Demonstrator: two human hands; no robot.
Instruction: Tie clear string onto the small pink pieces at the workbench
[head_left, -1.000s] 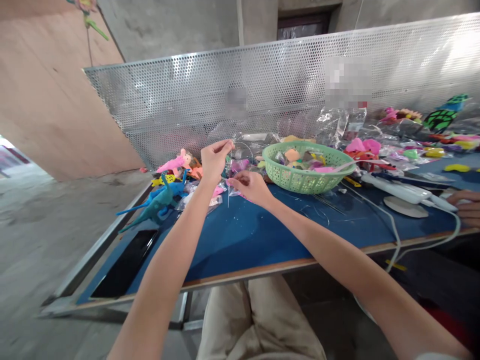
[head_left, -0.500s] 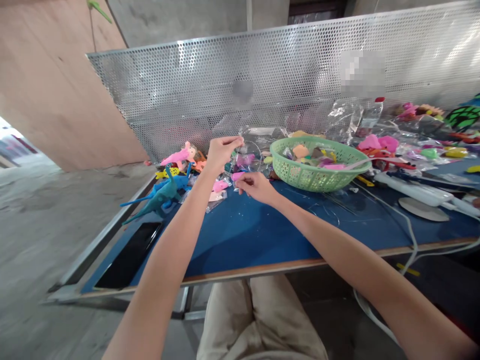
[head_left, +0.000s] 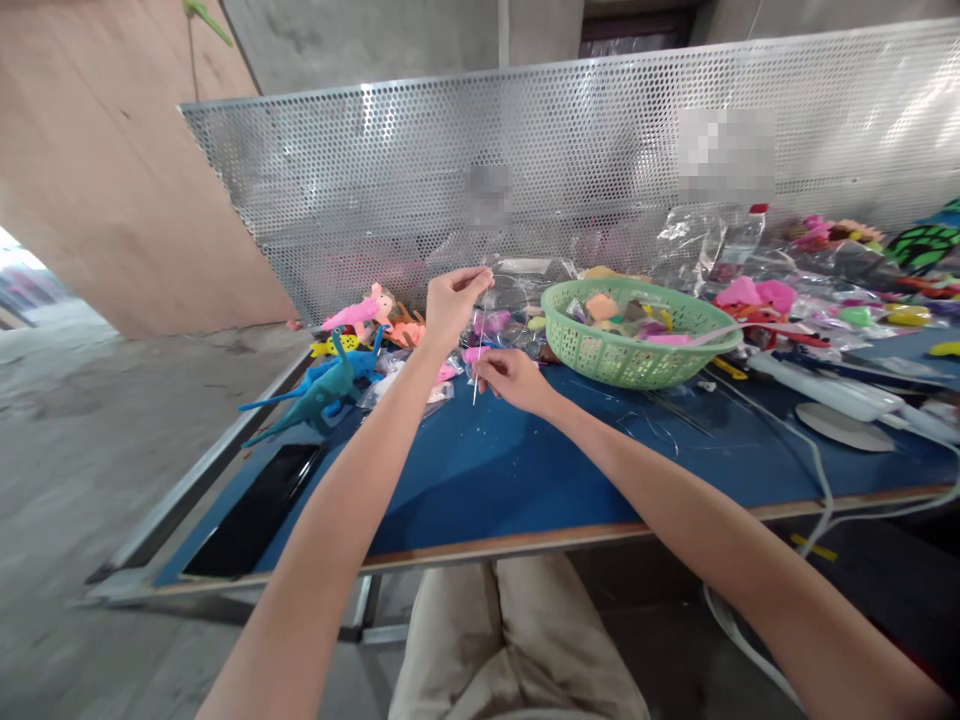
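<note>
My left hand (head_left: 456,308) is raised above the table, its thumb and fingers pinched on the upper end of a thin, pale wire-like strand (head_left: 481,325). The strand runs down nearly straight to my right hand (head_left: 514,378), which pinches it lower down. Its shiny lower end pokes out below the right fingertips, over the blue table (head_left: 487,480). Whether it is wire, line or a needle is too fine to make out. Just behind the right fingertips lies a bright pink piece (head_left: 474,354), partly hidden, beside clear plastic bags.
A green basket (head_left: 637,365) of colourful pieces stands right of my hands. Blue and teal toy dinosaurs (head_left: 330,390) and a black phone (head_left: 255,510) lie left. A white glue-gun-like tool (head_left: 832,388) with a cable is at right. A perforated metal panel (head_left: 375,190) closes off the back.
The strand, looped beside my left hand before, now stretches straight between both hands, with its end below the right fingers. My left hand has shifted slightly right; the right hand has barely moved.
</note>
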